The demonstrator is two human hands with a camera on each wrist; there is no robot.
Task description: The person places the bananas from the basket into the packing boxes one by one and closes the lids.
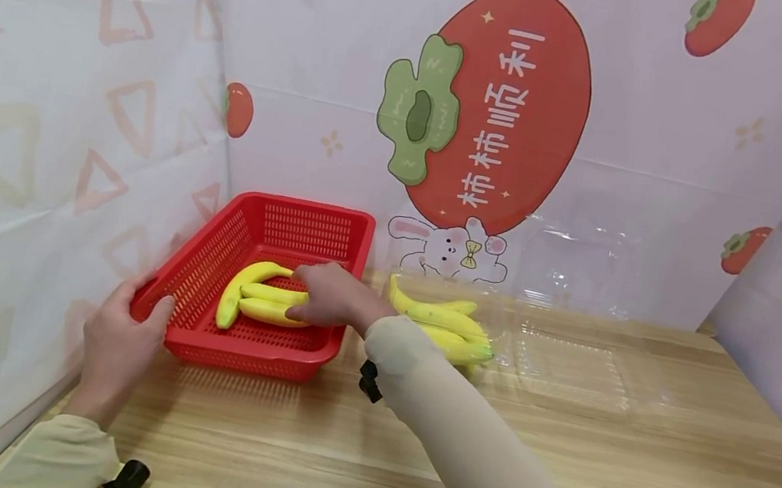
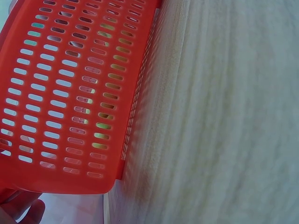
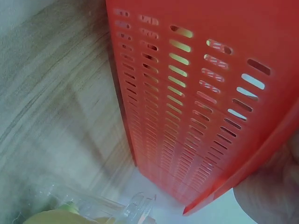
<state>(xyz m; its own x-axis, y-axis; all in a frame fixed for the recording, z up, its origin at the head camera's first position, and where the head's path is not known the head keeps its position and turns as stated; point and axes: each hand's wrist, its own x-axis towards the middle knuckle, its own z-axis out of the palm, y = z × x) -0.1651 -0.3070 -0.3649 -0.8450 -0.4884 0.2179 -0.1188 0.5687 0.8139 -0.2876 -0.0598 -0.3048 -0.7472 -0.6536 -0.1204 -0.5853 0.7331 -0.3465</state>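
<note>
A red plastic basket (image 1: 246,353) with slotted walls stands at the left of the table. My left hand (image 1: 119,334) grips its front left corner, thumb over the rim; in the left wrist view its fingers (image 2: 30,212) show below the basket's outer wall (image 2: 70,93). My right hand (image 1: 330,296) reaches over the basket's right side, thumb and fingers around the right ends of two yellow bananas (image 1: 263,311). Left of these lies a curved banana (image 1: 235,292) inside the basket. In the right wrist view, the hand (image 3: 271,191) is partly hidden behind the slotted wall (image 3: 177,107).
Right of the basket, a clear plastic clamshell box (image 1: 569,372) stands with its lid raised against the back cloth. More bananas (image 1: 450,325) lie in its left part, partly behind my right forearm. Patterned cloth walls (image 1: 298,154) border the wooden table (image 1: 329,454) at the back and sides.
</note>
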